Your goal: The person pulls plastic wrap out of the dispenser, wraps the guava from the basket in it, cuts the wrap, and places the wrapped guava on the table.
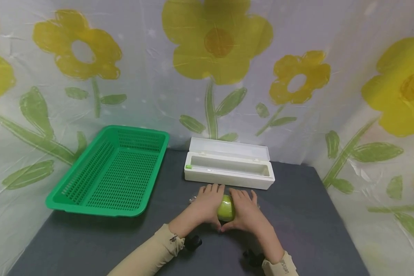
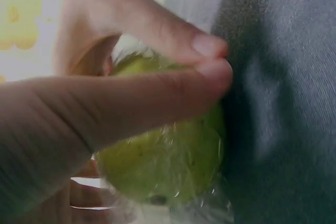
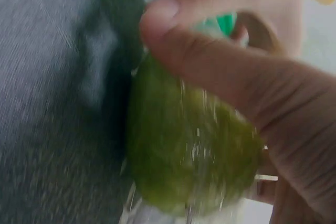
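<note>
A green fruit (image 1: 225, 209), rounded and wrapped in shiny clear cling film, is between my two hands over the grey tabletop. My left hand (image 1: 208, 205) grips its left side, while my right hand (image 1: 246, 211) holds it from the right. The thumbs meet on the near side, their tips touching. In the left wrist view, creased film covers the fruit (image 2: 163, 166), and loose film (image 2: 210, 208) spreads below it. Glossy folds run along the fruit (image 3: 184, 145) in the right wrist view. Part of the fruit is hidden behind fingers and thumbs.
Just beyond the hands stands a long white cling film box (image 1: 227, 177) with its lid raised and a small green slider (image 1: 188, 166). A green plastic basket (image 1: 154, 174) sits at the left. A flower-print curtain (image 1: 145, 103) surrounds the grey table (image 1: 303, 230).
</note>
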{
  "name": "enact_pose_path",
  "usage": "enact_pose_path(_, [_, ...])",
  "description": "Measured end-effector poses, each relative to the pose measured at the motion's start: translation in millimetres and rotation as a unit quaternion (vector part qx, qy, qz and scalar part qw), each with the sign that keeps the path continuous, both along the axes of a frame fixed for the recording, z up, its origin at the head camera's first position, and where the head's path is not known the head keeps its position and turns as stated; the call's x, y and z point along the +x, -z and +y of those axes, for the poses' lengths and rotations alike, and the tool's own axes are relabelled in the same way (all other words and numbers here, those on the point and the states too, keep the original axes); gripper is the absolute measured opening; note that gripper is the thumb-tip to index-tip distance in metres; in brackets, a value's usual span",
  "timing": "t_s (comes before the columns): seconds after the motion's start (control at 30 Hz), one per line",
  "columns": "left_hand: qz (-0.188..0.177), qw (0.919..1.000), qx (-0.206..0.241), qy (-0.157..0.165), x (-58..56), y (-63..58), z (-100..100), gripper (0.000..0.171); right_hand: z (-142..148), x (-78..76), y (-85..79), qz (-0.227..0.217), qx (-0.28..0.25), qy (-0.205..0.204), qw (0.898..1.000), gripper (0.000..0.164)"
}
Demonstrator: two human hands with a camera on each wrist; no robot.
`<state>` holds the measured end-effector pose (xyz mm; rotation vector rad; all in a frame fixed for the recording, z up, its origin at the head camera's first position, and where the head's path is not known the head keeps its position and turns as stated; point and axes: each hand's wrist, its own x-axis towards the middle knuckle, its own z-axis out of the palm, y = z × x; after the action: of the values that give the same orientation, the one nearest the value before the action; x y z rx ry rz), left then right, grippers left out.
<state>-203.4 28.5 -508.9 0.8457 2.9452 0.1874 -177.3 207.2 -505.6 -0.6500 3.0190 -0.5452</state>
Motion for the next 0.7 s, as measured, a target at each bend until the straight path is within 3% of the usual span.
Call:
enact_pose_path(0.13, [0.012, 0.9998, -0.016, 0.003, 1.2, 4.2, 9.9, 0.129, -7.3, -0.5, 2.9, 0.014, 0.025, -0.025, 0.999, 0.119])
enact_pose_path(0.3, [0.022, 0.9997, -0.009, -0.005, 0.4, 13.4, 13.9, 0.097, -10.9, -3.0, 13.7, 0.014, 0.032, -0.005, 0.999, 0.103])
enact_pose_path(0.7, [0.019, 0.9991, 0.039, 0.002, 0.3, 13.4, 3.8, 0.084, -0.9, -5.5, 20.9, 0.002, 0.008, 0.044, 0.999, 0.097])
